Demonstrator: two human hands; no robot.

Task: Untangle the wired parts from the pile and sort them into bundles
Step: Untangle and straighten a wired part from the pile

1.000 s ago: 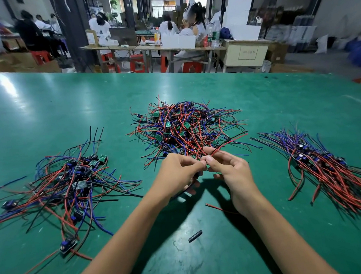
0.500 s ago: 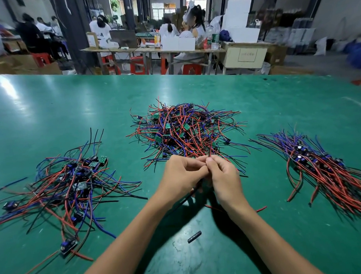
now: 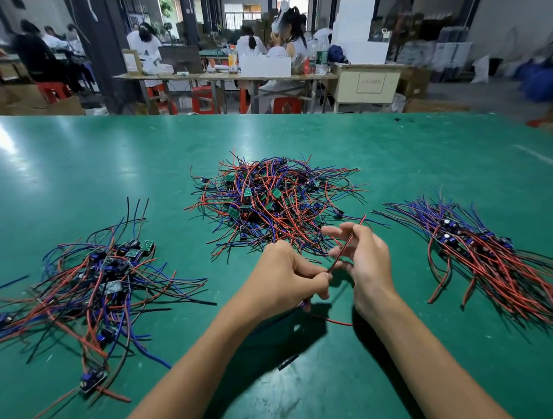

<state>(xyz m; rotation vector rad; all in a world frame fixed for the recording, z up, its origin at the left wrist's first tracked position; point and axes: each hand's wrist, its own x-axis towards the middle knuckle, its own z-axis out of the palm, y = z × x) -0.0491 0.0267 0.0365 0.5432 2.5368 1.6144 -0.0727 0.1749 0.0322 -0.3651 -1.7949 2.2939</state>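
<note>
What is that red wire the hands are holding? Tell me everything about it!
The red wire is thin, with a smooth plastic-looking coat. It runs slanted, its free tip pointing up and away near the middle pile. The left hand pinches its lower end, and the right hand holds it higher up with curled fingers. It sits above the green table, not lying on it. What it joins to below is hidden.

Three wire heaps, two hands

We are viewing two bare forearms, each ending in a bare hand: the left hand and the right hand. We are seeing no sleeve, glove, ring or watch; the fingernails are looking short and plain.
</note>
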